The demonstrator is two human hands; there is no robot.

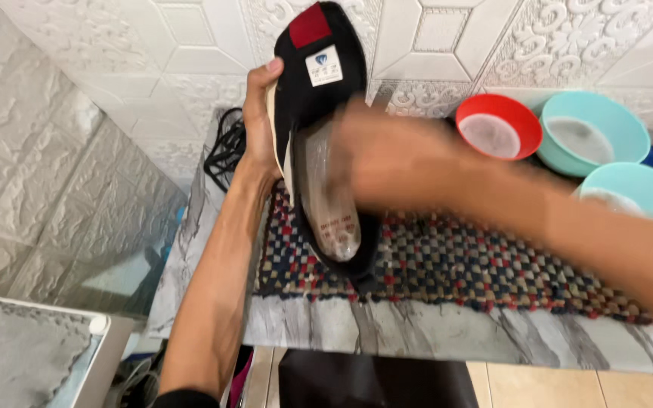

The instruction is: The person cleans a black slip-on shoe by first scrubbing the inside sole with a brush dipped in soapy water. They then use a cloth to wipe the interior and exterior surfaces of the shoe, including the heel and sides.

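Two hands, left hand (260,125) gripping black shoe (319,83)

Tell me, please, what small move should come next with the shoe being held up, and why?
Probably steady the right hand against the black shoe first: it is blurred over the shoe's opening, while the left hand alone holds the shoe, heel down on the woven mat.

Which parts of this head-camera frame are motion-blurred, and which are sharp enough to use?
Head view: the right hand and its forearm are smeared by motion blur, fingers indistinct; the left hand gripping the black shoe is sharp, as are the woven mat and the red bowl; lighting is even, with a soft sheen on the shoe's clear insole.
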